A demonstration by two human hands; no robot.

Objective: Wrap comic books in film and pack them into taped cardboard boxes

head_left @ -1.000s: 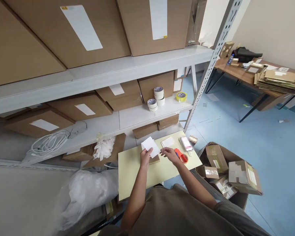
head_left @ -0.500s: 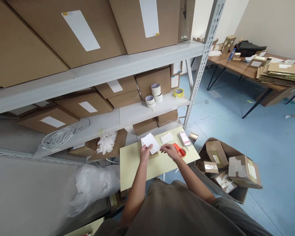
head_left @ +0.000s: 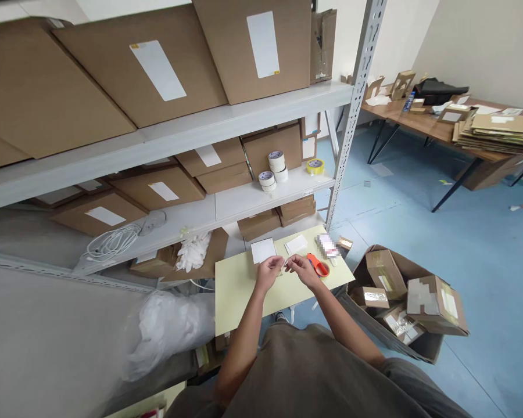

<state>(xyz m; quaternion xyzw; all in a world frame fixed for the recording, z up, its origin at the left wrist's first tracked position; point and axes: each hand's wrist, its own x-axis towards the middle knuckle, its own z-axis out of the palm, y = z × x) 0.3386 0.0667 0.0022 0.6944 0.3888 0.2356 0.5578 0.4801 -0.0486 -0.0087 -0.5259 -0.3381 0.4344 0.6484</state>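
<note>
My left hand (head_left: 268, 274) is closed, fingers pinched, close to my right hand (head_left: 301, 271). Between the fingertips of both hands shows a thin white piece of paper (head_left: 283, 265), seen nearly edge-on and mostly covered by the fingers. Just beyond my left hand a flat white square (head_left: 263, 250) lies over the pale yellow tabletop (head_left: 235, 293). A small stack of white cards (head_left: 295, 244) rests farther back, between the two hands. To the right of my right hand lies an orange tape dispenser (head_left: 319, 266).
A blurred-out white item (head_left: 327, 245) sits at the table's back right. Grey shelving (head_left: 244, 107) with cardboard boxes and tape rolls (head_left: 276, 159) rises behind. On the right stands a large carton (head_left: 353, 302) holding several boxes; a plastic bag (head_left: 169, 331) is at left.
My hands have come together, and the white sheet my left hand held face-up no longer shows flat. The white square behind is now more exposed. The view has shifted slightly.
</note>
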